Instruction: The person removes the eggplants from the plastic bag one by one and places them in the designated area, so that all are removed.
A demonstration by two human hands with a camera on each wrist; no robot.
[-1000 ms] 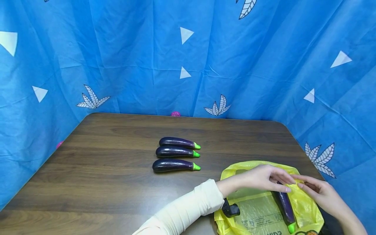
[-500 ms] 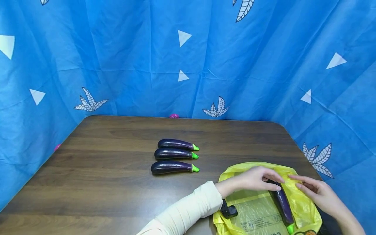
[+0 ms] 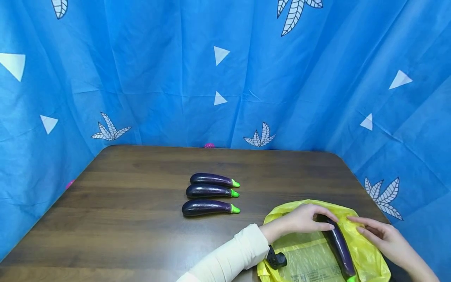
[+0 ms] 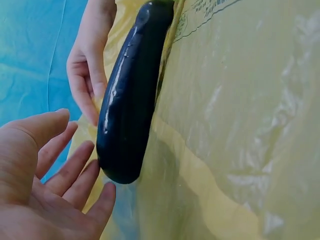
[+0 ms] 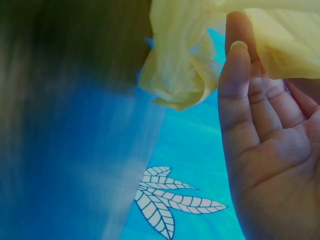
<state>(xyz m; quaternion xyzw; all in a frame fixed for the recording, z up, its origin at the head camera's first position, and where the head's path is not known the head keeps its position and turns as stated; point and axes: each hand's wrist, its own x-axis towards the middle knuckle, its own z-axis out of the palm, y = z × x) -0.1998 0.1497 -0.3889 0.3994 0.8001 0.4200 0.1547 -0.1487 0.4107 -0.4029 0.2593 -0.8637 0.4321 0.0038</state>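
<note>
A dark purple eggplant with a green stem lies slanted inside a yellow plastic bag at the lower right. Around the eggplant's rounded end, my left hand has its fingers spread and slightly bent; the left wrist view shows the fingertips right beside that end without a grasp. My right hand is at the bag's right side, index finger and thumb extended and apart, touching the plastic. Up close in the right wrist view, yellow film drapes against those fingers.
Three more eggplants lie side by side on the brown wooden table, stems to the right. A blue patterned curtain encloses the table. A black device sits at my left wrist over the bag's edge.
My left hand has drawn back slightly to the left along the eggplant's end, whose upper part now shows more. The right hand keeps its place at the bag. The head view tilted up slightly.
</note>
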